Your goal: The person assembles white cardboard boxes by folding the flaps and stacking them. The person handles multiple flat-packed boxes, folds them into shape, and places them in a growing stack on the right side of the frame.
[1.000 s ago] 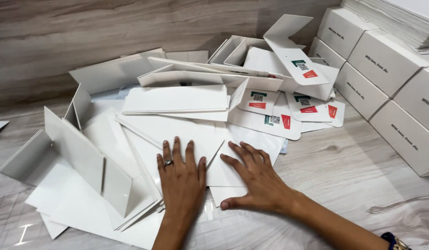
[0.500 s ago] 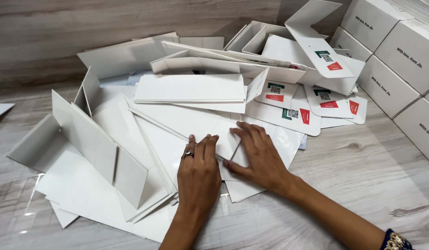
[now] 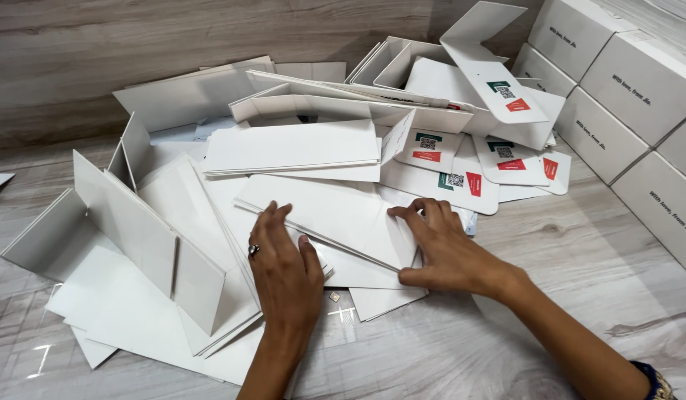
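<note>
Head view: a heap of flat white die-cut cardboard box blanks (image 3: 210, 296) is seen spread over a wood-grain floor (image 3: 506, 348).
Left hand (image 3: 287, 270): laid palm down, fingers extended, fingertips pressed on the near-left edge of the folded white blank (image 3: 335, 218); nothing is enclosed. A ring is worn on one finger.
Right hand (image 3: 447, 248): fingers curled over the right end of the same blank, thumb tucked at its lower edge; the panel is pinched, not lifted clear.
Work piece location: centre of frame, on top of the heap, between both hands.
Step in hand: judged to be the separation of one blank from the stack.
Next move requirement: a firm two-sided hold and a clean lift are judged necessary.
Surroundings: finished white boxes (image 3: 639, 89) stacked at 2 o'clock; label-printed flaps (image 3: 461, 178) at 1 o'clock.
</note>
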